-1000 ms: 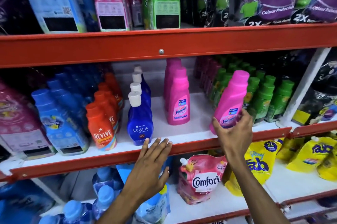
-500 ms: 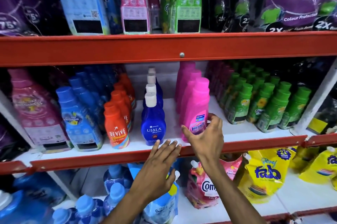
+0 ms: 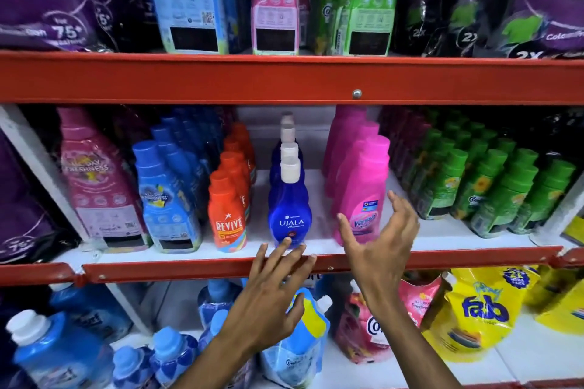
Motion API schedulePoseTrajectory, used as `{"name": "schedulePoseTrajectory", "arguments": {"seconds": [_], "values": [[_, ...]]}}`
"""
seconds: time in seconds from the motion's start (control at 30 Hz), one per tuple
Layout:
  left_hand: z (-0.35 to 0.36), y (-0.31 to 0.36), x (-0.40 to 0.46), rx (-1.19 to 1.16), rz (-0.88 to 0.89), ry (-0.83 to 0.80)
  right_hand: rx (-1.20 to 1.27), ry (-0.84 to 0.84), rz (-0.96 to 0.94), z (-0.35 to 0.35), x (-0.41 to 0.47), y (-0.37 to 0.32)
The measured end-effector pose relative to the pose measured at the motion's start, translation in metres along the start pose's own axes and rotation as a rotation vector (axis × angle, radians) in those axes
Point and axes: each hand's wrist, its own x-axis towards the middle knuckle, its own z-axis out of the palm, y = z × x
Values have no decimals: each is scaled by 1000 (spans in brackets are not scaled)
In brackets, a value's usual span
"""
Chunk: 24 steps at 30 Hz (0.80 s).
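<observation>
Red-rimmed shelf (image 3: 189, 264) under pink bottle (image 3: 363, 195), blue bottle (image 3: 289, 214), orange bottle (image 3: 226, 218).

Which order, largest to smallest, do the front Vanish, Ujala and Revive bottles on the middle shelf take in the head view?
1. Vanish bottle: clearly tallest and widest.
2. Ujala bottle.
3. Revive bottle: only slightly shorter than the Ujala, a close call.
All three stand in the front row, so nearness to the camera hardly skews it.

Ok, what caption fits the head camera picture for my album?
Left hand at the foot of the blue bottle, open right hand beside the pink bottle, on a red shelf.
</observation>
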Motion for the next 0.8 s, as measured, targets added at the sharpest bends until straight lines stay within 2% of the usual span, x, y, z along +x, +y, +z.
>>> {"name": "schedulePoseTrajectory", "arguments": {"seconds": [0.13,0.27,0.4,0.5,0.67,0.8], "values": [[-17,-20,-15,-111,-50,307,196,30,-216,4,-17,-35],[-40,-40,-24,-266,-292,512,356,-192,-265,25,-39,-69],[-56,-58,-23,-405,-574,518,351,-480,-143,56,-62,-84],[-59,-67,-23,-446,-692,492,310,-617,-40,72,-73,-90],[-56,-80,-21,-458,-737,436,242,-688,16,89,-73,-95],[-57,-84,-15,-577,-740,429,219,-704,5,92,-72,-95]]}}
